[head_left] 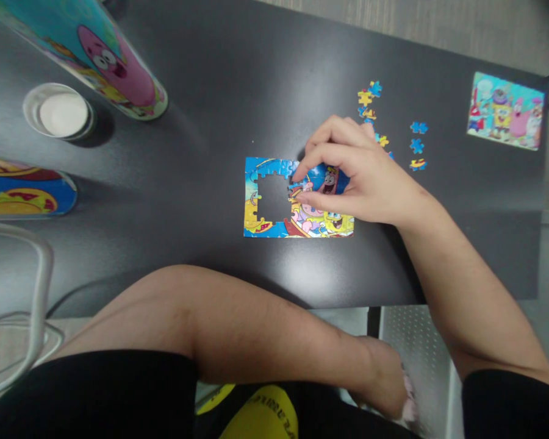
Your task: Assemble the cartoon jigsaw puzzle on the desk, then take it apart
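Note:
A partly assembled cartoon jigsaw puzzle (343, 230) lies on the dark table, with a roughly square gap in its left half. At the right edge of that gap, the thumb and index finger of my right hand (354, 164) pinch a small puzzle piece (294, 191). The hand covers the puzzle's upper right part. My left forearm crosses below the table's near edge, and my left hand (387, 378) hangs low beside a pink thing at its fingers, too blurred to name. Its fingers are mostly hidden.
Loose puzzle pieces (417, 146) lie right of and behind my right hand. A cartoon picture card (505, 113) is at the far right. On the left stand a tall cartoon tube (114, 67), a round metal tin (59, 113) and a blue cartoon container (27, 192). A white curved tube (43, 274) is nearby.

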